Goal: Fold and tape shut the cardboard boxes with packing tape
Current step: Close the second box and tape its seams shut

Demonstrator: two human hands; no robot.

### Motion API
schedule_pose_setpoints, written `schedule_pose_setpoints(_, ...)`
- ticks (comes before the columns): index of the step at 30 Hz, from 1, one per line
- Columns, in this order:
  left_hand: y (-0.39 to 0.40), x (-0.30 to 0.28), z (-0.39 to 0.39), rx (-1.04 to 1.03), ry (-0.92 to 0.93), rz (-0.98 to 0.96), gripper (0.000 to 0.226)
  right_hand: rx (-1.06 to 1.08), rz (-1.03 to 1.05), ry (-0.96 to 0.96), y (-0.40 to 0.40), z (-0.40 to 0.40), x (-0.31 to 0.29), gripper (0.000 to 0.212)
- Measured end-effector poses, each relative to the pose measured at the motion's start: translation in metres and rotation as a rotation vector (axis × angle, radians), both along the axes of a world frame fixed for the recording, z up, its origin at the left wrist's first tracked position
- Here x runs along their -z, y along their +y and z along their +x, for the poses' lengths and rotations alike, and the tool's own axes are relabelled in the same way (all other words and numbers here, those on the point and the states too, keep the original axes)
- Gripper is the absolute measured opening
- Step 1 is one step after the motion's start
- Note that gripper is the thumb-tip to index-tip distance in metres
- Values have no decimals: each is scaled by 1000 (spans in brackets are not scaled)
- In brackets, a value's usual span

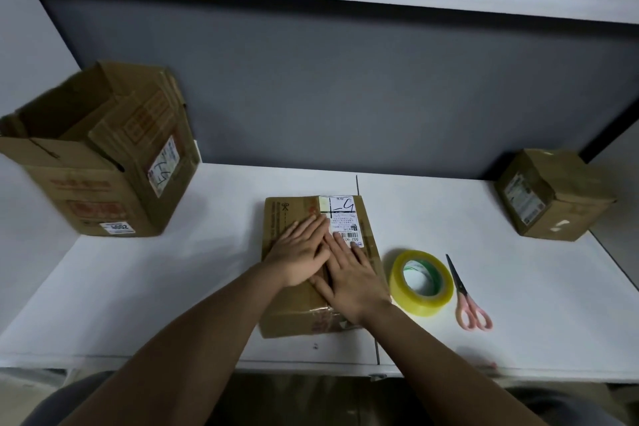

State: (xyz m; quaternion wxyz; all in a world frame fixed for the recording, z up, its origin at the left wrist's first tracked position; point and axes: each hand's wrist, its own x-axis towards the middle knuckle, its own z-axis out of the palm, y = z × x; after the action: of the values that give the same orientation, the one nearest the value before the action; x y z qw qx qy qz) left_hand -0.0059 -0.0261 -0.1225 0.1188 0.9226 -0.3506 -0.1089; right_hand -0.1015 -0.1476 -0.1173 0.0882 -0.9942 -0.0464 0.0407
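Left to right: large open brown cardboard carton (103, 162), sticker reading "4002"; flat brown cardboard box (294, 211) at centre of the white table (173, 287), its top flaps folded down. My left hand (299, 252) and right hand (349, 273) lie flat, fingers straight, pressing the flaps, grasping nothing. Then yellow-tinted packing tape roll (421, 282), pink-handled scissors (465, 294), small closed brown box (553, 194). Risk, in my judgement: lifting either palm to fetch tape lets the flaps spring open. Central label shows handwritten "5" and "502-60…".
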Motion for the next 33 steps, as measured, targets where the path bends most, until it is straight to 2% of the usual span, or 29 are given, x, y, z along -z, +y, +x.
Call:
schedule_pose_setpoints(3, -9, 7, 15, -34, -68, 49, 59, -2, -11, -1, -1, 1, 9, 77)
schedule_pose_setpoints(6, -14, 6, 32, -132, -61, 34, 62, 2, -10, -14, 0, 4, 13, 77)
schedule_pose_setpoints(10, -16, 10, 40, -128, -122, 47, 61, 1, 25, -16, -2, 5, 14, 76)
schedule_pose_setpoints(13, -16, 7, 44, -172, -114, -30, 56, 60, 53, -91, -3, 6, 20, 68)
schedule_pose_setpoints(15, -10, 7, 41, -146, -155, -10, 56, 162, 34, -126, -1, 5, 22, 65)
schedule_pose_setpoints(17, 0, 10, 31, -137, -169, 27, 63, 293, -5, -61, 2, 6, 23, 67)
schedule_pose_setpoints(20, 18, 17, 3, -134, -185, 28, 85, 403, -26, 31, 3, 9, 21, 72)
schedule_pose_setpoints(22, 31, 22, -19, -134, -216, 4, 89, 408, -8, 63, 4, 8, 18, 63)
schedule_pose_setpoints(25, 44, 26, -49, -194, -212, -47, 74, 394, 45, 36, 4, 8, 15, 54)
schedule_pose_setpoints(30, 40, 8, -57, -228, -211, 31, 77, 298, 188, -113, -18, -5, 8, 49)
schedule_pose_setpoints(33, 28, -16, -58, -156, -294, 67, 52, 273, 175, -230, -47, -34, 4, 54)
